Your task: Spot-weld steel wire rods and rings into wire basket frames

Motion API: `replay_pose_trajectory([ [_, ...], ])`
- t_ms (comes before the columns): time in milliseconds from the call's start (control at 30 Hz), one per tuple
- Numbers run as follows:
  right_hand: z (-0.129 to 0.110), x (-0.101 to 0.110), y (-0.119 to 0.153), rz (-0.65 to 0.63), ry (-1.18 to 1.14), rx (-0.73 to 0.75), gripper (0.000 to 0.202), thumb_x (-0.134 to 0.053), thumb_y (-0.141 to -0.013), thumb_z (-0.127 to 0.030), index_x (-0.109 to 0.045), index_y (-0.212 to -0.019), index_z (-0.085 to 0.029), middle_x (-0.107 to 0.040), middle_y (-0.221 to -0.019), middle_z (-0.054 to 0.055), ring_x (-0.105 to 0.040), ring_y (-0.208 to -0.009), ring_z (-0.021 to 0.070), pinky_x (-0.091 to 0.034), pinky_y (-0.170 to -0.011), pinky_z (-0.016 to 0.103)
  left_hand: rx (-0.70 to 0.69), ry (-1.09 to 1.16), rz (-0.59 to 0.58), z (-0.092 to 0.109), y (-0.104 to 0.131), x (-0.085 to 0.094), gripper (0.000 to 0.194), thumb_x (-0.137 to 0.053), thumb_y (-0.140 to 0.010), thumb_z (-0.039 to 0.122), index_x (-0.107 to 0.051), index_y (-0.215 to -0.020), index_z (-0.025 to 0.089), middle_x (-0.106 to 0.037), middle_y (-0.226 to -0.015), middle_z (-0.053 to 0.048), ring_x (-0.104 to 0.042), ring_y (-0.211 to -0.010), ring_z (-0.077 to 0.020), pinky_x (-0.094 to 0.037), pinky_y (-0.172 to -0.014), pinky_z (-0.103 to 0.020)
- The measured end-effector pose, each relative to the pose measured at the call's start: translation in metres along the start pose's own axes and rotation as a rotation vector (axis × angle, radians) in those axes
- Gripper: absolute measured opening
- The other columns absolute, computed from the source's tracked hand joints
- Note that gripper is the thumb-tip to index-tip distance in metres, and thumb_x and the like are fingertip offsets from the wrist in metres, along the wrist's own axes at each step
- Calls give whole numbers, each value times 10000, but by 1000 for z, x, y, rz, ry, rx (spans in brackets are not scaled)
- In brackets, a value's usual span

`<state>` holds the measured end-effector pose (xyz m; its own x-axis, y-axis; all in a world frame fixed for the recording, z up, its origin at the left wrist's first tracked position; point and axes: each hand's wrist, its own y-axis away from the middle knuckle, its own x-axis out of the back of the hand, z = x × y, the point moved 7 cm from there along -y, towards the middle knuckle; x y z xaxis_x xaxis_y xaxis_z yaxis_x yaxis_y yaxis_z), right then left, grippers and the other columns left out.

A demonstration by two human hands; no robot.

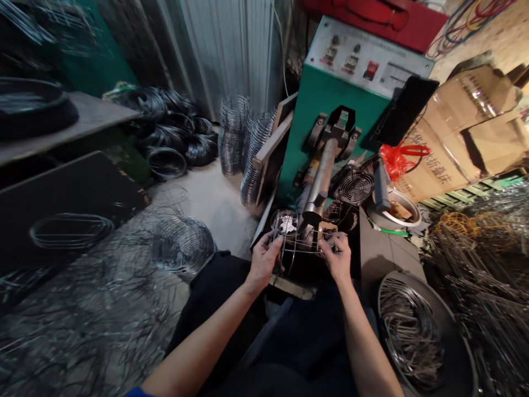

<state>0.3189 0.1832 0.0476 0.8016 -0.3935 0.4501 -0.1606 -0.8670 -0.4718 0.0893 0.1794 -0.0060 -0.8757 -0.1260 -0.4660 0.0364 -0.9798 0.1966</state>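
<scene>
My left hand (265, 258) pinches the left side of a thin metal wire frame (294, 251), thumb and fingers pressed together. On the frame's right side, my right hand (336, 255) grips it between thumb and fingers. The frame spans the gap between both hands, just below the round metal arm (320, 190) of a green machine (295, 132). Small bits lie under the arm, too cluttered to tell apart.
Stacks of wire rings (232, 138) stand left of the machine. A wire coil (182, 242) lies on the littered floor. At the lower right is a basin (454, 336) of bent wires. Cardboard boxes (450, 143) and a white bucket (399, 223) sit beside the machine.
</scene>
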Motion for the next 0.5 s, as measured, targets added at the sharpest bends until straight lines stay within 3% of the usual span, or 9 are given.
replay_pose_trajectory([
  [500, 12, -2, -15, 17, -35, -17, 464, -722, -826, -546, -488, -605, -211, -514, -845, 36, -504, -854, 226, -400, -804, 354, 3, 7, 12, 3, -16, -11, 658, -772, -752, 571, -580, -1209, 138, -456, -500, 110, -377, -328, -69, -456, -315, -209],
])
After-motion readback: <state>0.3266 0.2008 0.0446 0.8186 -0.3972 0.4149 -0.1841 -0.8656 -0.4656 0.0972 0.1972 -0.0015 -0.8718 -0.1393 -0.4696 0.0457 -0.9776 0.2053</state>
